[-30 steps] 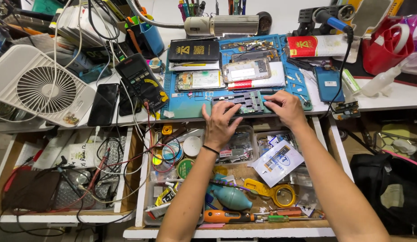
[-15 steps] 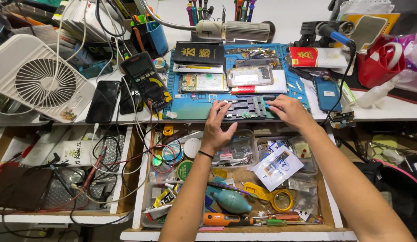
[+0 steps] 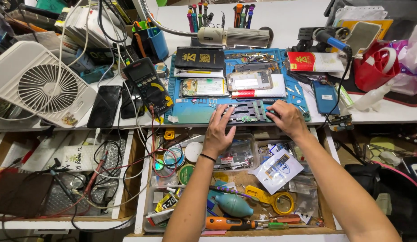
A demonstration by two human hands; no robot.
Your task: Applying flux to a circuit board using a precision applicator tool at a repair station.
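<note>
Nearest the person, an open drawer (image 3: 148, 210) is lying full of tools: one teal blower bulb (image 3: 233, 204), one orange-handled screwdriver (image 3: 228, 222). Beyond it, two hands are resting on one dark board holder (image 3: 249, 112), at the blue mat's (image 3: 190, 114) front edge, its long axis running left to right. The left hand (image 3: 219, 130) is pressing it with fingers spread; the right hand (image 3: 287, 118) is gripping its right end, fingers curled. Farther back, one multimeter (image 3: 148, 85) is lying on the surface (image 3: 387, 112).

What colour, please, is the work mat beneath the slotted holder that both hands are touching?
The rubbery work mat is blue, seen best in the head view.
</note>
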